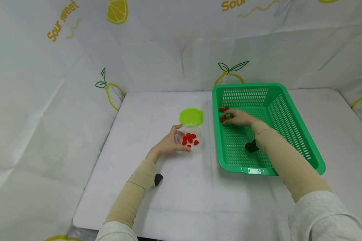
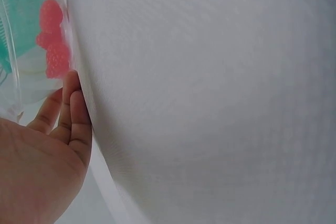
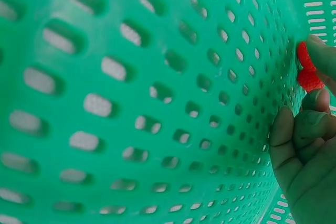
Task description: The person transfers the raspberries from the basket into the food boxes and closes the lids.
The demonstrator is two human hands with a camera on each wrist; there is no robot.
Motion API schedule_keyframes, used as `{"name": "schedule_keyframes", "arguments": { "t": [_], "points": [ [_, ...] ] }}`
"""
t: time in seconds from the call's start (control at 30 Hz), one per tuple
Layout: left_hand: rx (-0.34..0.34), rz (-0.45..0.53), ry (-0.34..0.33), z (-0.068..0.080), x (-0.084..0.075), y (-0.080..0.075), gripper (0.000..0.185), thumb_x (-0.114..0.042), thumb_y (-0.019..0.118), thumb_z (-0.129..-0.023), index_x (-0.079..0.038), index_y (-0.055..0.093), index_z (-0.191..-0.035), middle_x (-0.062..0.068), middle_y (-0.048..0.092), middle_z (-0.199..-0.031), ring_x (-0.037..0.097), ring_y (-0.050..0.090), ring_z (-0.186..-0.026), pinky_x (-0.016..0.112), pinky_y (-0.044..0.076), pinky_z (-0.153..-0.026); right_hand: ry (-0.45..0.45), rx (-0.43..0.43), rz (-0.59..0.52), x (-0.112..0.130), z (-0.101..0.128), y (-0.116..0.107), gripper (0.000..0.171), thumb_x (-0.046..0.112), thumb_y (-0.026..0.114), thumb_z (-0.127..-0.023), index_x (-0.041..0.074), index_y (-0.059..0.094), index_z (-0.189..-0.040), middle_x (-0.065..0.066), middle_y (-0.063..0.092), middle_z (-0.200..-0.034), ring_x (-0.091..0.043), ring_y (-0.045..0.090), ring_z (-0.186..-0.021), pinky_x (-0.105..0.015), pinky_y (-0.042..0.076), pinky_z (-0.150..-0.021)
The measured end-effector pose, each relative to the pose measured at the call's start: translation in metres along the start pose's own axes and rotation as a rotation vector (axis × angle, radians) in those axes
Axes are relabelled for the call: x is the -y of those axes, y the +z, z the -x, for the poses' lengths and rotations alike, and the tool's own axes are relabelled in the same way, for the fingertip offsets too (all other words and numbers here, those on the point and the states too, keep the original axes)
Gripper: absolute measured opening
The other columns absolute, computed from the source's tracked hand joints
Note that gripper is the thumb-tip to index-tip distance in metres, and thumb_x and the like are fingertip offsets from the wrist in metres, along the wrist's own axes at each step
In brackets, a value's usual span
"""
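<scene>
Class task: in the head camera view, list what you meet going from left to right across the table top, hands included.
Left hand → clear container of red pieces → right hand → green basket's right wall.

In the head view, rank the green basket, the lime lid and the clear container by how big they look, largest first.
1. Green basket, by far the largest.
2. Clear container and lime lid look about alike; the left hand hides part of the container, so I won't rank them.
</scene>
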State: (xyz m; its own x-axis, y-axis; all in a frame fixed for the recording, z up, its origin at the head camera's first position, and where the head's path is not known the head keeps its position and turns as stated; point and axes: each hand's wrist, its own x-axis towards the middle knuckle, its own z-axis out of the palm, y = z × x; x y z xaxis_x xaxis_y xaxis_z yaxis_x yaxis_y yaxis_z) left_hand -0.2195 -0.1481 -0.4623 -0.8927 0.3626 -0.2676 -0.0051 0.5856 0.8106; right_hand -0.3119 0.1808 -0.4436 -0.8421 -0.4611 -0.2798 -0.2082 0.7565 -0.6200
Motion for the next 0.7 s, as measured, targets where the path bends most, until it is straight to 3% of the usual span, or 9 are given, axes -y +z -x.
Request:
{"name": "schedule_keyframes", "arguments": {
  "t": [0.17, 0.7],
  "points": [
    [-0.005, 0.006, 0.009, 0.0012, -0.0004, 0.0004, 0.107, -0.045, 0.083, -0.062, -0.031, 0.016, -0.145, -0.005, 0.047, -0.132, 0.021, 0.045, -0.119, 0.045, 0.035, -0.105, -0.002, -0.004, 0.022, 0.0028, 0.0027, -0.0004, 0.037, 0.026, 0.059, -0.091, 0.008, 0.054, -0.123, -0.016, 0.054, -0.102, -0.025, 0.046, -0.084, -0.034, 0.038, -0.068],
    [-0.005, 0.020, 0.010, 0.0000, 0.0011, 0.0006, 0.107, -0.045, 0.083, -0.062, -0.033, 0.017, -0.145, -0.005, 0.047, -0.131, 0.021, 0.043, -0.122, 0.047, 0.034, -0.106, 0.016, -0.004, 0.070, 0.0048, 0.0038, -0.0005, 0.033, 0.029, 0.058, -0.092, 0.006, 0.055, -0.115, -0.015, 0.055, -0.099, -0.024, 0.047, -0.081, -0.033, 0.039, -0.067]
  ]
}}
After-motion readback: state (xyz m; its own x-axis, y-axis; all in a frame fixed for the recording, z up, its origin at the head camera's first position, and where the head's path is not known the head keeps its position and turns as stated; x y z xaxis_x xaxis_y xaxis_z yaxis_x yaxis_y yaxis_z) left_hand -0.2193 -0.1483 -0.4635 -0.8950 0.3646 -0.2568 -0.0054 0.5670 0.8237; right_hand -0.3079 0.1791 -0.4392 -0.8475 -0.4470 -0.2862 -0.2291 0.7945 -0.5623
